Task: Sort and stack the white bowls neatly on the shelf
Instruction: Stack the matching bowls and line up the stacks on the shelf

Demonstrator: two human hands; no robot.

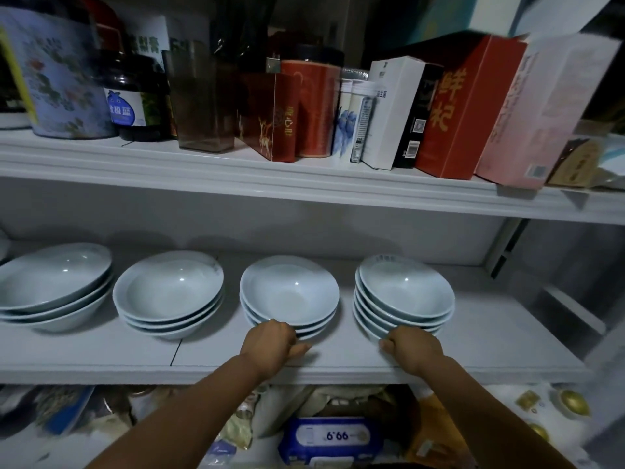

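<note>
1. Bowl location. The white bowls stand on the middle shelf (101, 353) in four stacks, set in a row from left to right and apart from one another.
   - The first stack (50, 286) sits at the far left, partly cut off by the frame edge. It holds three wide bowls.
   - The second stack (169, 292) holds three bowls.
   - The third stack (289, 292) holds three bowls, nested evenly.
   - The fourth stack (404, 292) is the tallest and stands furthest right.

2. Left grip (270, 343). It rests at the front base of the third stack, knuckles against the lowest bowls. The fingers are curled and hidden behind the back of the hand. The thumb lies out to the right along the shelf. Whether the fingers clasp a bowl cannot be told.

3. Right grip (414, 350). It rests at the front base of the fourth stack. The fingers are curled against the lowest bowl, and the thumb points left. Whether it clamps the bowl or merely touches it cannot be told.

4. Surroundings. The upper shelf (236, 177) carries a floral tin (57, 72), a dark jar (135, 99) and a red box (463, 106) among other cartons. Below the middle shelf lies a blue packet (333, 434).
</note>
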